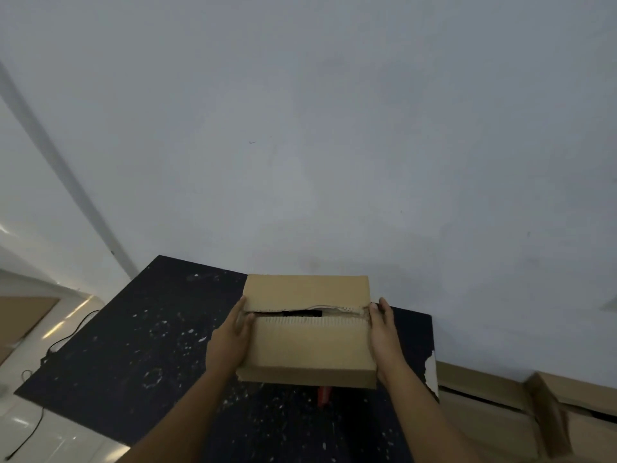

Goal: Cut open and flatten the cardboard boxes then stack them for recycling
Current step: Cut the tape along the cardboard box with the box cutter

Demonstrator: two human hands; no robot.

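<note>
Two hands (307,335) holding box (307,342), red tool (324,396) beneath (half-hidden)

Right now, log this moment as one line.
left hand: holds box side | right hand: holds opposite side | brown cardboard box: top seam split, unflattened, above dark speckled table

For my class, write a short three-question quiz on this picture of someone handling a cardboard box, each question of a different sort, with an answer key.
1. True or false: the cardboard box is already flattened.
2. Where do the left hand and right hand sit on the box? A. both on top; B. one on each side; C. both underneath.
3. What colour is the small object showing below the box's near edge, on the dark speckled table?

Key: 1. False; it keeps its box shape, top flaps nearly closed with a gap along the seam. 2. B. 3. Red-orange.
</note>
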